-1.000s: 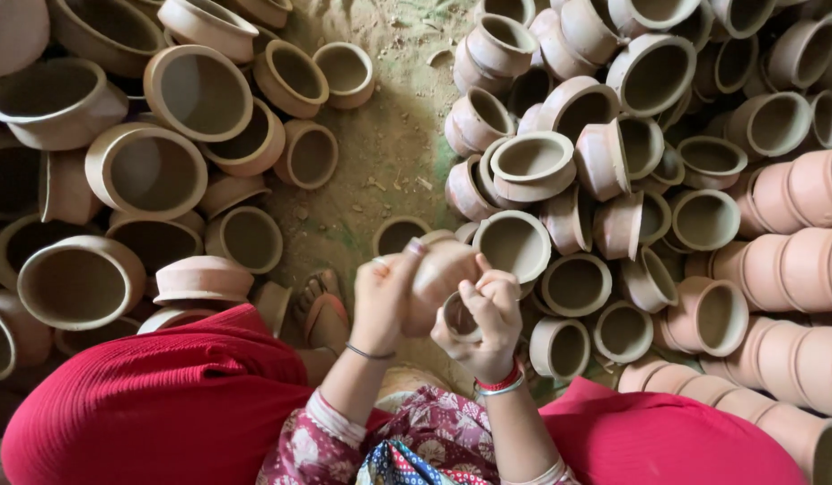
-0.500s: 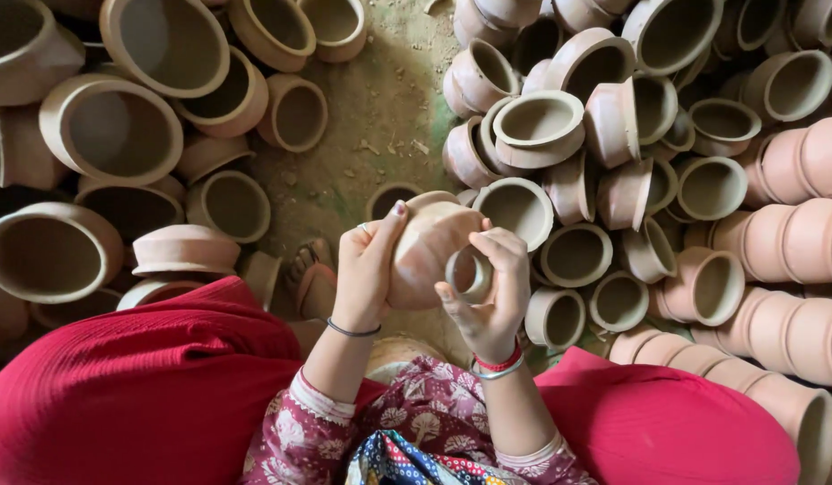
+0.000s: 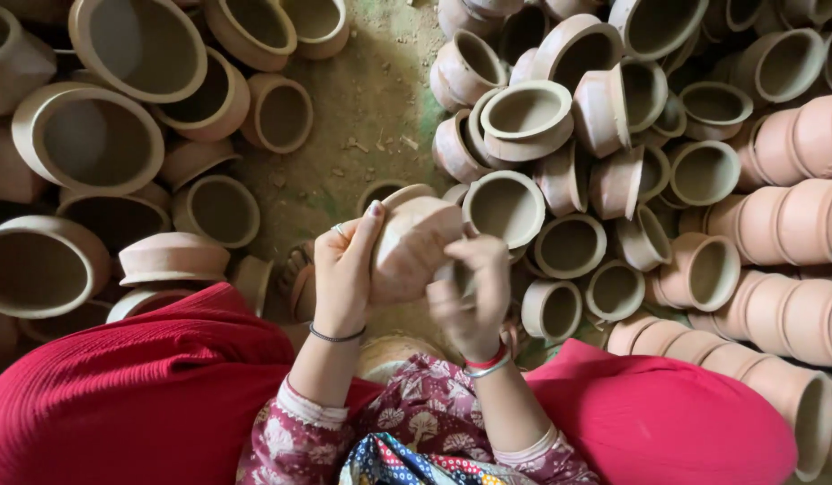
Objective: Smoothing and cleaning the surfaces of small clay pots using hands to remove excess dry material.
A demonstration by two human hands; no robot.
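My left hand (image 3: pixel 344 269) grips a small unglazed clay pot (image 3: pixel 414 241) from its left side, thumb and fingers wrapped round it. The pot is tilted, its rounded bottom turned up toward the camera. My right hand (image 3: pixel 474 292) presses against the pot's right lower side; it is motion-blurred and what its fingers pinch cannot be made out. Both hands are raised over my lap, above red cloth (image 3: pixel 146 386) and a patterned garment (image 3: pixel 425 431).
Heaps of clay pots surround me: large wide bowls (image 3: pixel 92 144) on the left, small cups (image 3: pixel 524 112) in the middle right, stacked columns of pots (image 3: pixel 793 216) lying sideways at the right. A strip of bare earth floor (image 3: pixel 371 117) runs between the heaps.
The pot was turned in my hands, so its mouth no longer shows and its bottom faces up. My right hand slid down its side. The view shifted closer and slightly downward.
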